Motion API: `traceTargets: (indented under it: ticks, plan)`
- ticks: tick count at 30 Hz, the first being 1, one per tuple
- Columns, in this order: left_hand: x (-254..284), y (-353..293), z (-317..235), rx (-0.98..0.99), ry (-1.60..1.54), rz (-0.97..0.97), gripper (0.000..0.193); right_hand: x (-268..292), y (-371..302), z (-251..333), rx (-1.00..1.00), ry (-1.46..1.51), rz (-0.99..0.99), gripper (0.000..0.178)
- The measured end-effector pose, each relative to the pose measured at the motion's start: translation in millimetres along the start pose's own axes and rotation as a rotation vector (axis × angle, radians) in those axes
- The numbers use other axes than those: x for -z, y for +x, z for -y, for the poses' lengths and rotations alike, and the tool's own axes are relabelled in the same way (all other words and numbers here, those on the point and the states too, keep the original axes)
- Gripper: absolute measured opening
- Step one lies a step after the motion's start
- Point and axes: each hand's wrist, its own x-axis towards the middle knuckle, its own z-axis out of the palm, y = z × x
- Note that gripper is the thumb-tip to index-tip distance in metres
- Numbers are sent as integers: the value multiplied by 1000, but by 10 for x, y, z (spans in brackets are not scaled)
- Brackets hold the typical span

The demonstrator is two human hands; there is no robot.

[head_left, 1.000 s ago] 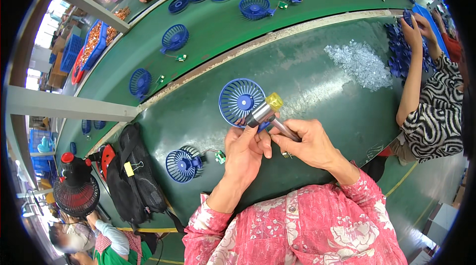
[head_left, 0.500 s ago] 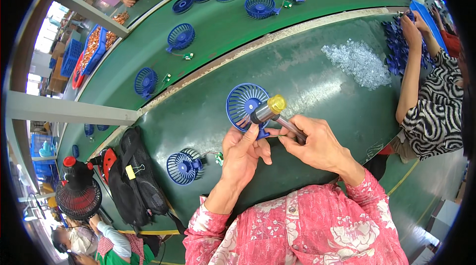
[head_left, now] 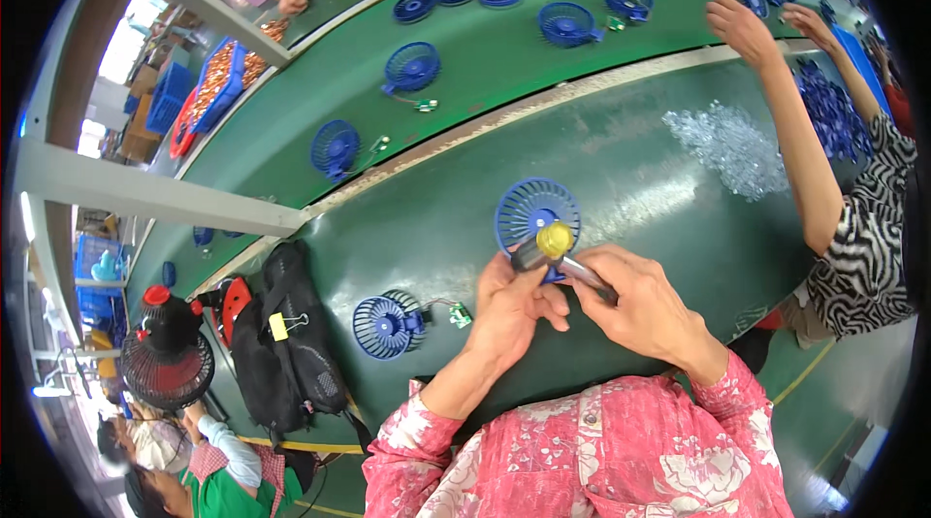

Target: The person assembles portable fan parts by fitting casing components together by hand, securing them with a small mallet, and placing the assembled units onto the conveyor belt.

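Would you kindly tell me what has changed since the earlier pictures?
The view shifted. The mallet has its yellow tip overlapping the fan cage in view, not right of it. The co-worker's hands moved from the dark blue pile over the belt, whose blue fans slid right. Unchanged: left hand on the fan cage, right hand holding the mallet, loose fan on the table.

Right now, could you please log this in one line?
left hand: at round blue plastic fan housing; right hand: holding yellow-tipped metal hammer; nearby: black mesh bag
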Motion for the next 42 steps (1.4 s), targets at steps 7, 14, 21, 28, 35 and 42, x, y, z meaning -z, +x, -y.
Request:
traceTargets:
  ticks: [7, 14, 21, 28, 35, 42]
  plan:
    - [139, 73, -36, 238, -148, 23, 29, -160, 71, -15, 136, -357, 102, 30]
    - [181, 16, -308, 239, 71, 123, 38, -192, 174, -202, 270, -149, -115, 16]
    - [832, 673, -1241, -1089, 1977, -517, 32, 162, 390, -130, -502, 626, -147, 12]
    - [1174, 993, -1417, -970, 2164, -552, 14, 92, 519, -600, -666, 598, -77, 17]
    - [460, 107, -963, -670, 2057, -383, 26, 155, 510, -730, -575, 18, 37, 26]
    - [48, -161, -119, -859, 1854, 98, 56, 135, 408, -580, -402, -149, -12, 36]
